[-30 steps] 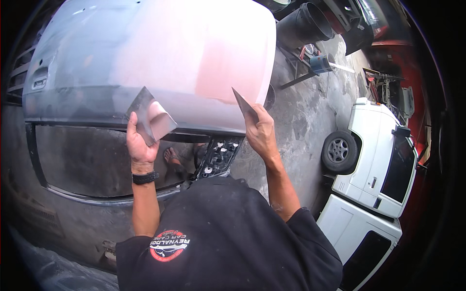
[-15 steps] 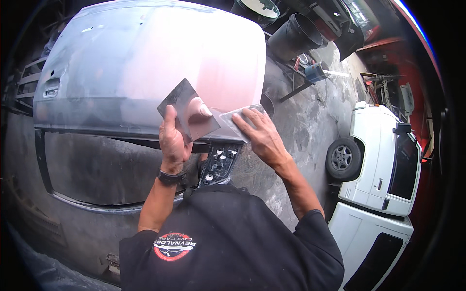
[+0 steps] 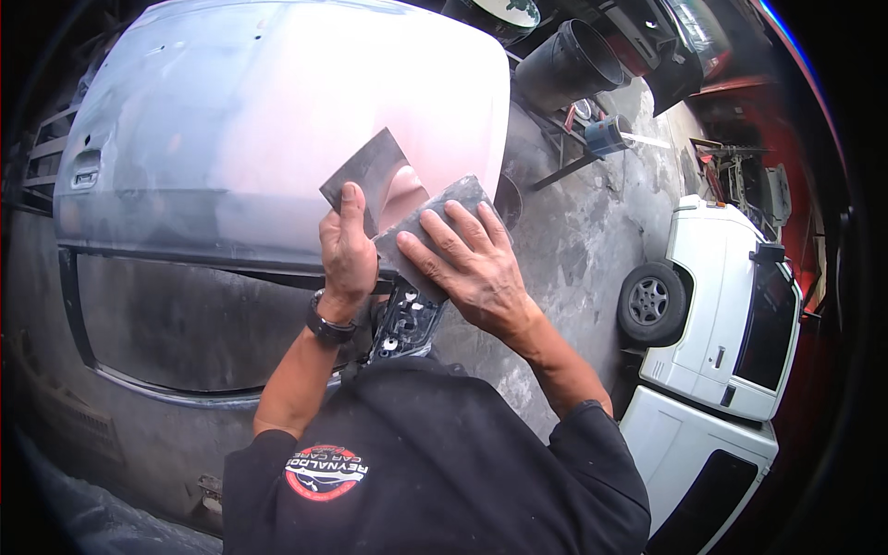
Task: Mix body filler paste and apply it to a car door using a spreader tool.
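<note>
My left hand (image 3: 348,254) grips a dark square mixing plate (image 3: 363,173), thumb on its upper face. Smooth pinkish filler paste (image 3: 403,191) coats part of that face. My right hand (image 3: 474,270) holds a flat grey spreader (image 3: 470,191) with the fingers laid across its top. The spreader's left edge meets or overlaps the plate's right side, hiding part of the paste. Both are held above the near right corner of a car door (image 3: 277,120), whose outer skin shows grey, white and pinkish patches.
The door's window frame (image 3: 79,305) and a black bracket (image 3: 405,319) lie close to my body. Beyond the door's right end stand a black bucket (image 3: 569,69) and a blue can (image 3: 606,136) on a metal stand. A white vehicle (image 3: 712,305) is parked on the right.
My right hand has moved the spreader left from beside the door's corner onto the plate's edge. My left hand has shifted the plate slightly up and to the right.
</note>
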